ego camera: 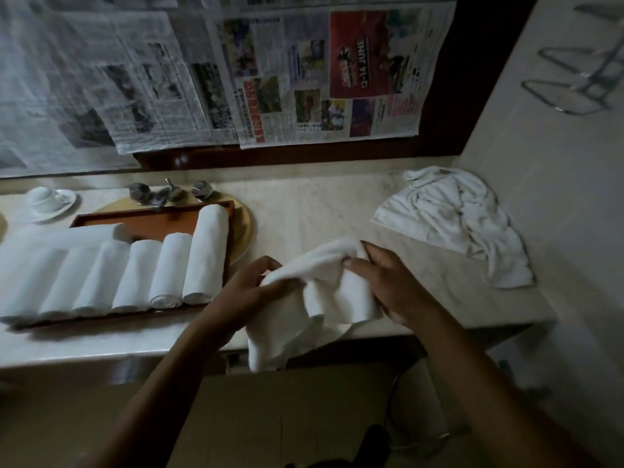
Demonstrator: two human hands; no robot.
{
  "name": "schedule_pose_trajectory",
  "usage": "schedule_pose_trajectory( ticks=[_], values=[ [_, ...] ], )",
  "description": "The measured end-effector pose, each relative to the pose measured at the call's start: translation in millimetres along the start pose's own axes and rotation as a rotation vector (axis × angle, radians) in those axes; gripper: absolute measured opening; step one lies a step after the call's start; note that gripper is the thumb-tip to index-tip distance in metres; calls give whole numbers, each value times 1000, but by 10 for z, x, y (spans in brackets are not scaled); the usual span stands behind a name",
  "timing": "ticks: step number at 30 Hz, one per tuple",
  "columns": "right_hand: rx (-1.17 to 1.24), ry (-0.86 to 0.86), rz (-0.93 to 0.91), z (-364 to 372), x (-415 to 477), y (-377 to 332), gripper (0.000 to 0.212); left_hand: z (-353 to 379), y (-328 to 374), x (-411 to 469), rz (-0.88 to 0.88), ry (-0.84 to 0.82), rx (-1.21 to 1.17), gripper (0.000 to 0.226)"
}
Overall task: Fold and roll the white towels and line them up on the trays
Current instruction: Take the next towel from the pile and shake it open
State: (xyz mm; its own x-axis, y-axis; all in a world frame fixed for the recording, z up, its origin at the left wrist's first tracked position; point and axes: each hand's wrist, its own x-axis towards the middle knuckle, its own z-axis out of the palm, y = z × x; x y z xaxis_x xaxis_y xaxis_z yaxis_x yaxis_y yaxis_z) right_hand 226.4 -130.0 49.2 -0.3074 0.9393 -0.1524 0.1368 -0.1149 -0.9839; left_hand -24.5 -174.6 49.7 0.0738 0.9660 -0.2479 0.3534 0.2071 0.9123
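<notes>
Left hand [251,292]: fingers curled, pinching the left edge of the white towel [320,302]. Right hand [388,282]: fingers curled round the towel's upper right corner. The towel spans both hands, loosely bunched, and its lower part hangs past the front edge of the counter [304,211]. To the left, the wooden tray [152,221] carries a row of rolled towels [135,275], side by side. At the far right lies a crumpled towel pile [456,224].
</notes>
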Motion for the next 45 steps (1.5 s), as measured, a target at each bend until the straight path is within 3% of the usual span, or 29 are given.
schedule_pose_trajectory(
  ticks=[3,6,8,10,13,15,17,19,23,26,31,35,40,45],
  values=[
    [-157,-186,-82,7,-170,-290,22,-242,-52,-195,62,-253,149,63],
    [-486,-433,-193,149,-299,-704,23,-334,111,-259,199,-290,96,85],
    [-658,-558,-245,248,-337,-977,19,-306,301,-290,336,-350,132,83],
    [-724,-594,-282,247,-375,-1235,16,-264,452,-303,405,-436,155,66],
    [-826,-488,-282,68,-426,-1494,14,-246,562,-308,378,-470,154,34],
    [-940,-299,-259,-105,-421,-1517,10,-287,586,-269,371,-342,223,19],
    [-1053,-96,-250,-275,-375,-1443,6,-384,586,-222,400,-194,364,19],
    [-1135,52,-228,-451,-342,-1348,9,-503,576,-204,396,-153,465,21],
    [-1103,222,-202,-764,-405,-1196,15,-740,501,-177,352,-144,396,17],
    [-959,217,-257,-820,-450,-1064,14,-830,484,-171,385,-88,274,49],
    [-718,231,-324,-862,-363,-843,12,-793,464,-212,408,-96,-14,41],
    [-666,207,-222,-848,-278,-602,16,-663,409,-253,318,-201,-248,69],
    [-901,-92,2,-823,-257,-94,18,-425,211,-315,108,-247,-195,26],
    [-1013,-153,172,-776,-255,396,15,-248,-576,-135,4,-208,91,23]
  ],
)
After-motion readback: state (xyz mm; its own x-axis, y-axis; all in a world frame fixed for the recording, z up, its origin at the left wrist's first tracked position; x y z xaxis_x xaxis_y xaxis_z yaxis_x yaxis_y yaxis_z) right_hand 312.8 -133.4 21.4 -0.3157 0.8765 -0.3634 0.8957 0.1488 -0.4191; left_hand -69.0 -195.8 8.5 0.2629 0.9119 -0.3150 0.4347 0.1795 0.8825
